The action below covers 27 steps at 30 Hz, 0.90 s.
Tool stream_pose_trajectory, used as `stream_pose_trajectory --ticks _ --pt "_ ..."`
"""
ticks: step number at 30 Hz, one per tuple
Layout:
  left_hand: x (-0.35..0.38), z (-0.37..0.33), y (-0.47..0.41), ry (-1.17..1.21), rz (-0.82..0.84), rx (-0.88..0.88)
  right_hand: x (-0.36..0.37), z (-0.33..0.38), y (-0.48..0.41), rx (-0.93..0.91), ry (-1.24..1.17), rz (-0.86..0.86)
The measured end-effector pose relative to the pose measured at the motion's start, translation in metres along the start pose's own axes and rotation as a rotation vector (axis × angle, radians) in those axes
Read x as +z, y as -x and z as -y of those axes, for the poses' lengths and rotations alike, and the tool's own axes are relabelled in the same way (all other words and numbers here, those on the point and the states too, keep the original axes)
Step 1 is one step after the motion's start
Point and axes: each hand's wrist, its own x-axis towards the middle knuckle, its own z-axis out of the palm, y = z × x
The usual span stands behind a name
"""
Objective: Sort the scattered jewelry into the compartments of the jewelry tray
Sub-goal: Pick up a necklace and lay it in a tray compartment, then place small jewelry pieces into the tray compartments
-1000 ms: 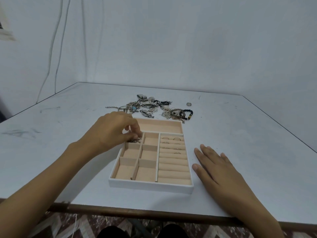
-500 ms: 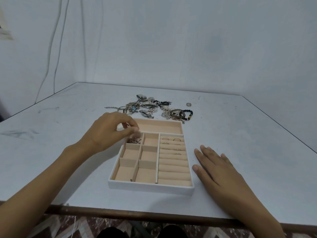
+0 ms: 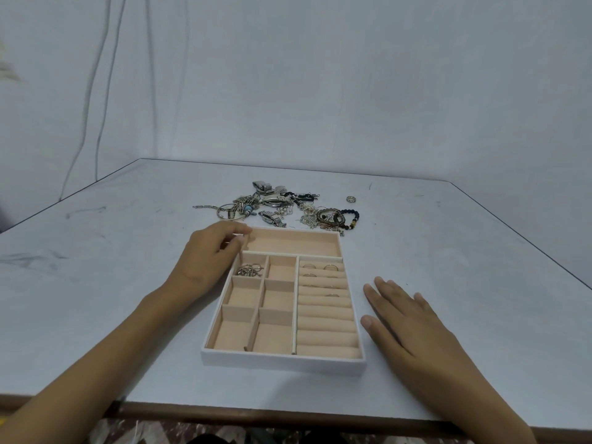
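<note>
A plain pale wall [image 3: 320, 75] stands behind everything, with two thin white cables [image 3: 100, 100] hanging down its left part. Below it spreads the pale grey tabletop with a brown front edge [image 3: 96, 283].

On the table, near the front edge, lies the white rectangular jewelry tray lined with beige velvet [image 3: 282, 362]. It has one long compartment across the far end, six small square ones on the left and a column of ring rolls on the right.

The right hand [image 3: 416, 325] rests palm down on the table just beside the tray's right wall, fingers straight and slightly spread, touching no jewelry.

The left hand [image 3: 208, 254] sits at the tray's far left corner. Its fingers [image 3: 238, 248] are loosely curled, the thumb close to them, and nothing shows between them.

The tangled heap of silver chains, watch bands and bracelets [image 3: 278, 203] lies on the table just past the tray's far wall, near the left hand's fingertips but apart from them.

A small cluster of silver hook earrings [image 3: 248, 270] lies in the far left square compartment, just below the curled fingers.

Several thin rings [image 3: 330, 267] sit tucked in the farthest ring rolls.

A single small band ring [image 3: 351, 199] lies alone on the table, right of the heap.
</note>
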Motion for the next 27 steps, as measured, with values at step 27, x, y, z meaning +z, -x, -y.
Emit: stream_pose_trajectory --ticks 27 --pt "0.027 -0.043 -0.073 -0.202 0.14 0.046 -0.077 -0.007 -0.171 0.072 -0.173 -0.135"
